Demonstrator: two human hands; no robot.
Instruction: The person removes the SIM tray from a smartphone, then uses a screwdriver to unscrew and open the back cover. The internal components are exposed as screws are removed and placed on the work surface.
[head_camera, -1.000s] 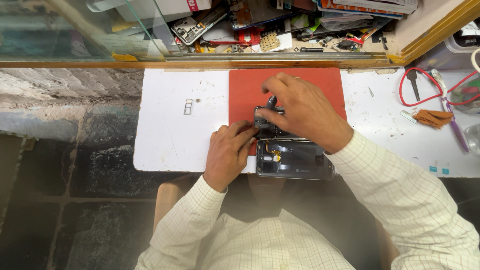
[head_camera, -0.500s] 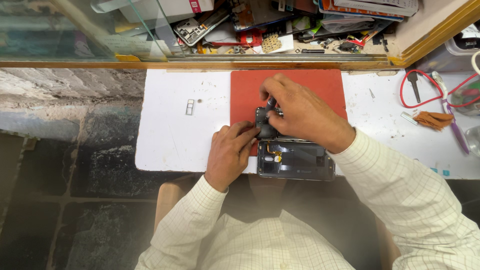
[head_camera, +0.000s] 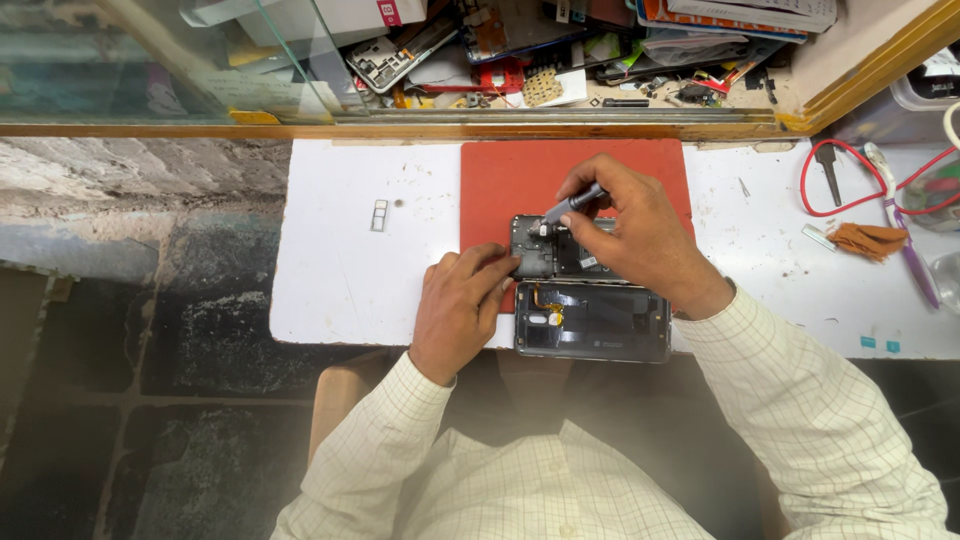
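Observation:
An opened black phone (head_camera: 590, 320) lies on a red mat (head_camera: 520, 175), its bare inner frame facing up. My right hand (head_camera: 635, 235) grips a small grey screwdriver (head_camera: 567, 209), tip down on the phone's upper left corner. My left hand (head_camera: 460, 305) rests on the phone's left edge, fingers pressing it down onto the white table (head_camera: 340, 280).
A small metal SIM tray (head_camera: 379, 215) lies left of the mat. Red wires and a probe (head_camera: 840, 170), an orange cloth (head_camera: 868, 240) and a purple tool (head_camera: 905, 245) lie at the right. Behind a glass pane (head_camera: 150, 60) sits a cluttered shelf of phone parts (head_camera: 520, 50).
The right hand has shifted slightly, uncovering the upper part of the phone, and the screwdriver is now visible, tilted over the top left corner. The left hand stays on the phone's edge.

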